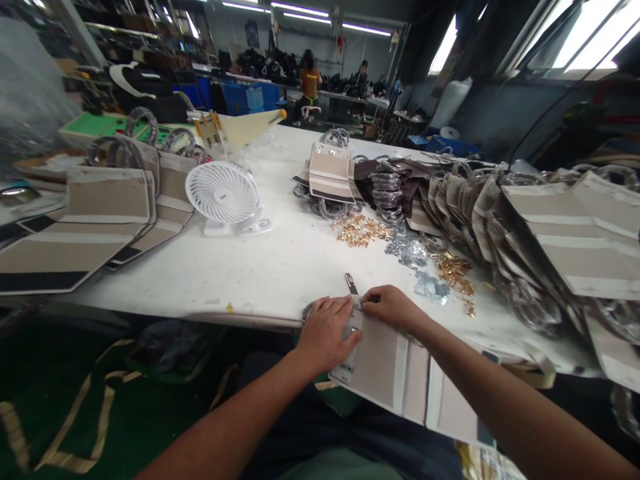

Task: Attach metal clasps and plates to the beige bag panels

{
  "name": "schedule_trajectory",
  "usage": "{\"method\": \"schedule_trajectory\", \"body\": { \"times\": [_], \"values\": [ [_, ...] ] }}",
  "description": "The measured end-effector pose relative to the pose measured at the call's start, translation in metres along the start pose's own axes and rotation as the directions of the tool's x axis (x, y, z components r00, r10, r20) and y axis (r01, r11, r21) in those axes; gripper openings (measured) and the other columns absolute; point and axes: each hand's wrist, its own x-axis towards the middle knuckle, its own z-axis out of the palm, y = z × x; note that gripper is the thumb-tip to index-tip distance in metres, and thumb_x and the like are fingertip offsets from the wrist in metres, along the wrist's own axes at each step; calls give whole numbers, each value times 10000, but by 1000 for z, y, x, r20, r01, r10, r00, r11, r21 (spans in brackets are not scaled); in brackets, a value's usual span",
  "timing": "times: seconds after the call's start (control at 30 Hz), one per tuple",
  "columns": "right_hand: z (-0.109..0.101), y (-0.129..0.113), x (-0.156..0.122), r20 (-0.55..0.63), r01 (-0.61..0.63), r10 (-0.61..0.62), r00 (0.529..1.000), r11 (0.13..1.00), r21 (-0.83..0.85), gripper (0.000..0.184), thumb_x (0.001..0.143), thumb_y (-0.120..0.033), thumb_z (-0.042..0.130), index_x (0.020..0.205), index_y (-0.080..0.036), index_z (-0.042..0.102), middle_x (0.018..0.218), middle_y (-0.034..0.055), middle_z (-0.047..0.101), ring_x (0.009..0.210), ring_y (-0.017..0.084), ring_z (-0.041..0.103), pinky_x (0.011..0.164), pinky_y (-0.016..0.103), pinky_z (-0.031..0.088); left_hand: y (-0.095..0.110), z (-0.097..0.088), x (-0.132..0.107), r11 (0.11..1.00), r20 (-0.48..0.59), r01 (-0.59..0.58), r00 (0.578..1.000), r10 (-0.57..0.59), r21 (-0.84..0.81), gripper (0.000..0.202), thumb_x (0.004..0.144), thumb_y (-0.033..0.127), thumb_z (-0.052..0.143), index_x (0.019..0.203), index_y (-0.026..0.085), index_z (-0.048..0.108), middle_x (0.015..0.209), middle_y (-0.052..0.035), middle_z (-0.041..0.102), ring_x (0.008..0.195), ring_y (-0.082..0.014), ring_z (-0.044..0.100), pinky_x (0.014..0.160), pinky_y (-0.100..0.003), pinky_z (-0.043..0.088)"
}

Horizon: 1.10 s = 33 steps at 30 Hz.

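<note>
A beige bag panel (380,360) with white strips lies across the table's front edge and hangs over my lap. Flat on its left end rests my left hand (327,330), fingers stretched out and thumb apart. My right hand (387,305) is closed in a pinch at the panel's far edge; whatever sits between the fingertips is too small to name. Just beyond the hands lies a small dark tool with a metal end (351,283). Part of a plastic-wrapped handle (307,311) shows beside my left fingers.
Gold metal fasteners (363,230), more gold pieces (454,272) and silver washers (433,287) lie to the right. Bag panels are stacked at right (575,227) and left (105,197). A white fan (223,193) stands on the white table (250,273). People are farther back.
</note>
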Motion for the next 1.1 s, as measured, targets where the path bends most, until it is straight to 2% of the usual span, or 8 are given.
{"method": "schedule_trajectory", "body": {
  "times": [0.3,0.43,0.53,0.63,0.8,0.9,0.97,1.1],
  "values": [
    [14,-2,-7,-173,-62,26,985,977,-204,115,856,-286,671,935,-248,745,986,39,768,875,209,661,742,295,409,-2,-11,20,997,-6,74,997,-74,-7,503,958,360,642,1423,177,588,1394,-118,674,1266,-299,609,1091,-448,465],
    [13,-1,-10,-174,-72,32,984,971,-228,100,876,-315,661,890,-251,736,941,29,760,834,199,638,696,292,377,-4,-28,53,976,176,217,961,-214,1,392,961,361,618,1316,202,661,1097,-89,775,1064,-297,698,946,-397,517],
    [11,0,-10,-168,-67,32,985,976,-208,110,874,-318,657,872,-253,745,938,30,760,839,200,643,696,290,377,-7,-35,77,967,297,256,923,-244,0,249,909,374,671,1072,205,754,1005,-84,790,950,-286,724,809,-342,524],
    [11,3,-9,-154,-65,38,987,982,-176,107,865,-323,666,863,-254,747,911,27,760,807,193,644,689,286,384,-11,-35,93,958,380,285,888,-258,-17,144,840,340,738,880,203,762,923,-62,789,872,-253,721,718,-294,499],
    [6,5,-5,-140,-45,31,990,994,-100,78,831,-295,694,820,-240,749,852,30,752,776,195,637,678,291,389,-12,-31,103,907,483,410,816,-317,-99,85,819,266,747,822,181,743,700,-8,713,664,-185,669,608,-254,478],
    [-9,-2,-10,-144,-10,12,989,1000,19,77,840,-276,698,809,-231,752,785,12,735,732,175,634,658,281,407,-9,-30,104,837,535,522,760,-369,-163,85,854,232,720,891,162,750,684,4,688,565,-154,626,551,-247,491],
    [-21,-8,-19,-241,60,-6,971,974,217,138,874,-337,708,809,-221,744,710,-2,695,663,159,612,619,274,421,-8,-30,106,788,555,581,731,-397,-202,99,850,214,741,927,153,754,686,6,682,548,-144,610,539,-246,501],
    [-26,-8,-37,-561,297,87,823,776,556,304,901,-517,730,853,-220,683,599,-35,585,511,146,528,513,280,431,-8,-32,112,711,581,656,692,-430,-255,88,817,188,785,878,134,753,629,8,651,515,-145,588,516,-255,507]
  ]
}}
